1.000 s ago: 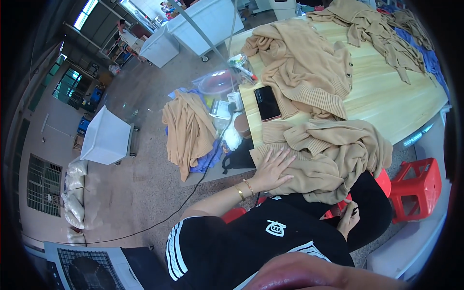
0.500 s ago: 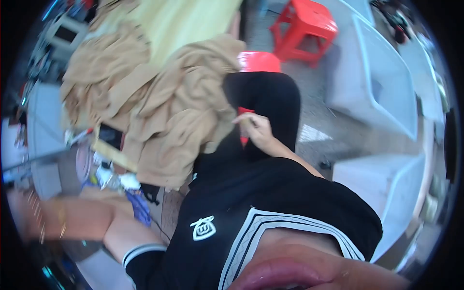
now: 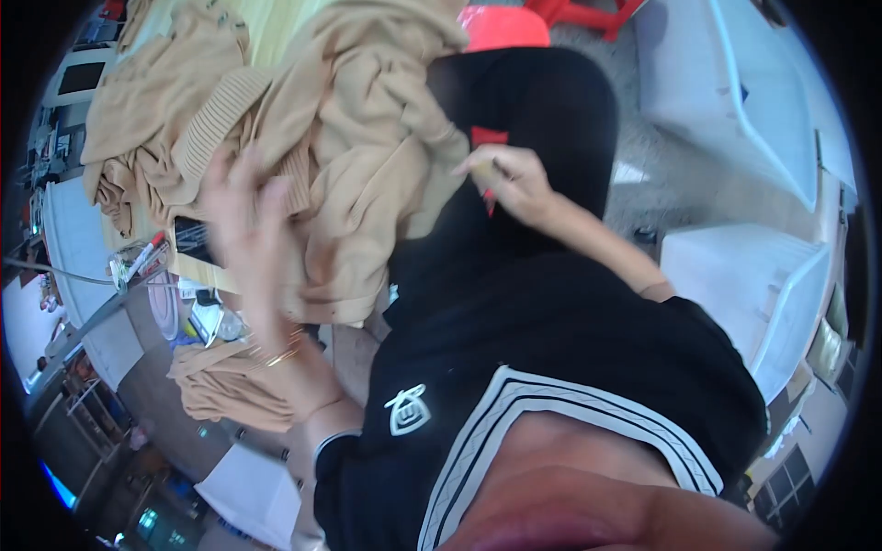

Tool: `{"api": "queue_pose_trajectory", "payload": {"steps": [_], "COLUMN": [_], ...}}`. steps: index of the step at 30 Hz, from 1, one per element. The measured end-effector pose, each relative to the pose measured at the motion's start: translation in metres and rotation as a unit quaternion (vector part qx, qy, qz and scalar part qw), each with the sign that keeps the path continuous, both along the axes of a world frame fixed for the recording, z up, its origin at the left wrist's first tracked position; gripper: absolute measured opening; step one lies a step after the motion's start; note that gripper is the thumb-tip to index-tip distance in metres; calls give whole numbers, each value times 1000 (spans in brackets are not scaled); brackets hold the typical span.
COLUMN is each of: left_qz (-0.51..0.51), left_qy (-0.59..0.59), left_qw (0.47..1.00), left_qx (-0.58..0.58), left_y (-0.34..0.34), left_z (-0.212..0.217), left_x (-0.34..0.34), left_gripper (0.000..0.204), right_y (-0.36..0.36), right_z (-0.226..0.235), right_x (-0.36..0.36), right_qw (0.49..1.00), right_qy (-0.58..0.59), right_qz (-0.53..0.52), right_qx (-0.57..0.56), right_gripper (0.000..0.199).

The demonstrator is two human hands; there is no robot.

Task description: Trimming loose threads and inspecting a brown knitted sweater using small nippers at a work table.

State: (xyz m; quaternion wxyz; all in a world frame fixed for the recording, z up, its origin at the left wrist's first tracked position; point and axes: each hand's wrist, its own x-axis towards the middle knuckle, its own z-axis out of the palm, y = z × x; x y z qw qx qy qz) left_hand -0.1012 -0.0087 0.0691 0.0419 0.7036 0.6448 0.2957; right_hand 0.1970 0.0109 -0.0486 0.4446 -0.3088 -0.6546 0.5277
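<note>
A heap of tan knitwear (image 3: 358,156), with a ribbed band (image 3: 220,124) showing, spreads from the table over my lap's left side. Above its near left part is my left hand (image 3: 248,216), blurred by motion, its fingers apart and nothing seen in them. Whether it touches the cloth I cannot tell. My right hand (image 3: 519,184) is closed over my black-clad thighs, just right of the knitwear. A small yellowish-tan piece (image 3: 483,172) shows at its fingertips, too small to name.
Translucent white bins (image 3: 735,101) stand on the floor to the right. Red stools (image 3: 588,14) are at the top. More tan knitwear (image 3: 230,386) lies lower left, beside a small clutter with a red-capped pen (image 3: 147,253). A pale yellow cloth (image 3: 271,37) covers the table.
My left hand has swung from the far lower left up and inward over the knitwear. The right hand remains closed over my lap. The whole view has shifted.
</note>
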Motion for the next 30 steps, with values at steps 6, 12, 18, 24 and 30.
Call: {"api": "queue_pose_trajectory", "payload": {"steps": [6, 12, 18, 24, 30], "left_qz": [7, 1, 32, -36, -207], "left_qy": [56, 86, 84, -15, -257], "left_qw": [990, 994, 996, 999, 938], "left_qx": [-132, -70, -1, 2, 105], "left_y": [-7, 63, 120, 98, 47], "left_z": [-73, -97, -93, -57, 34], "left_x": [28, -11, -22, 49, 173], "left_gripper": [49, 44, 42, 34, 20], "right_y": [58, 174, 247, 276, 197], "right_z": [16, 25, 25, 3, 84], "right_x": [-60, -157, -198, -151, -138], "right_qw": [976, 907, 880, 867, 955], "right_qy": [-156, -284, -384, -406, -252], "right_qz": [-17, -74, -58, 78, 53], "right_qx": [154, 302, 273, 279, 148], "right_gripper": [24, 22, 28, 25, 27]}}
